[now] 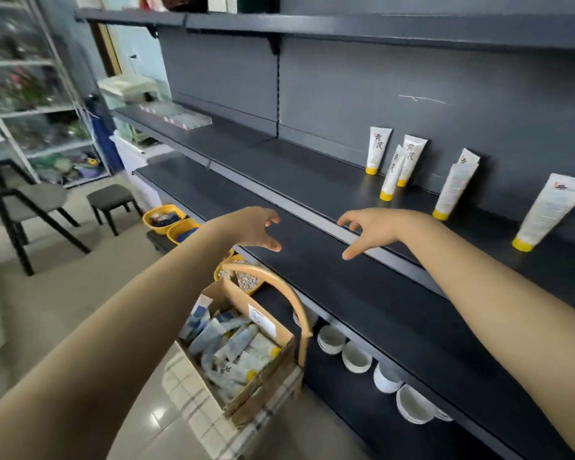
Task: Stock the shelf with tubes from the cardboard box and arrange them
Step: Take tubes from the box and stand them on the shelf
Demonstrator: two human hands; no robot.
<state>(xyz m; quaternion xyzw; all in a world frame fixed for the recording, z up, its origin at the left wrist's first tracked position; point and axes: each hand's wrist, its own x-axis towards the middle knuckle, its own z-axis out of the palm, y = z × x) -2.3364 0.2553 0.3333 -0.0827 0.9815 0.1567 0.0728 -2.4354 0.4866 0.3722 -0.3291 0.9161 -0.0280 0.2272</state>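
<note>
Both empty, my left hand [258, 231] and right hand [368, 231] hover, fingers loosely apart, at the shelf [299, 177] front edge; tubes [377, 151] stand well right.

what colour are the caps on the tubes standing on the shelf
Yellow caps on white tubes, capped end down on the dark shelf; clearest in the head view.

Off to the left there's a dark-framed chair [30, 202] with a grey seat and a little matching stool [108, 198] near it on the pale floor [63, 293], plus a white-framed glass cabinet [30, 111] behind them full of blurry stuff I can't make out. Two yellow bowls [163, 215] sit touching each other past the stool, a third yellow bowl [248, 282] with something grainy in it pokes out behind a plaid-lined basket [186, 393] with a curved wooden handle [246, 267], and a row of white bowls [331, 338] runs along low on the right
</note>
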